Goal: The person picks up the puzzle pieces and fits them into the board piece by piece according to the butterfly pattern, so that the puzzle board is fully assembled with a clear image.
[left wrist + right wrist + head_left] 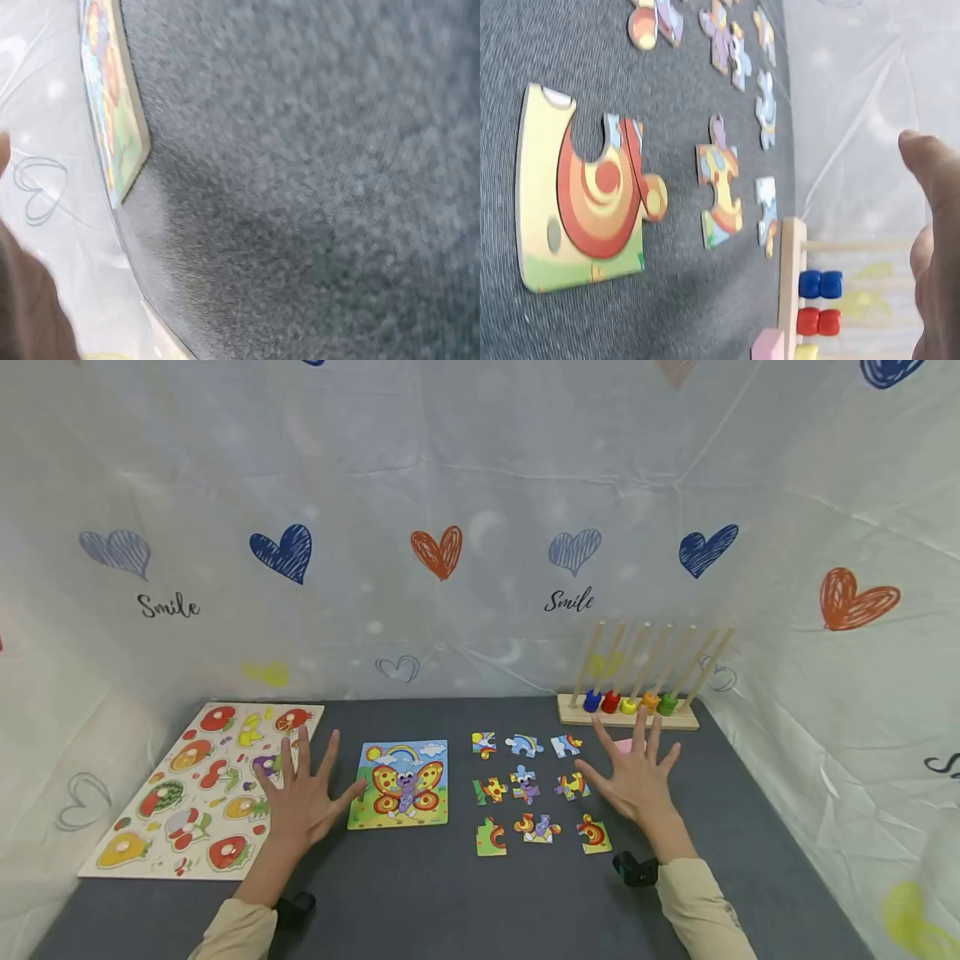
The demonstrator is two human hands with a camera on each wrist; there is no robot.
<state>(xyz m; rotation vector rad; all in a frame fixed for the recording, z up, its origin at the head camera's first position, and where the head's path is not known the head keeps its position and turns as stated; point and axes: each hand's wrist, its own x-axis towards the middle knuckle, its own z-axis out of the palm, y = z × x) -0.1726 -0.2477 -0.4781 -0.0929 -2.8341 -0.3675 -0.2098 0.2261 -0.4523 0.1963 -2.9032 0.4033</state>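
Note:
In the head view my left hand (302, 802) is spread with straight fingers over the right edge of the fruit board (180, 810), its thumb close to the butterfly board (408, 814). My right hand (637, 781) is spread too, to the right of the loose puzzle pieces and in front of the bead stand. Neither hand holds anything. Several loose pieces lie apart in rows, among them a corner piece (491, 842) and a piece with a red spiral (604, 187), large in the right wrist view. The left wrist view shows the butterfly board's (124, 142) edge.
A wooden stand (585, 717) with upright rods and coloured beads is at the back right. A pink block (769, 346) lies in front of it, partly hidden by my right hand in the head view. A pale curtain (480, 485) with printed hearts surrounds the dark tabletop (420, 902).

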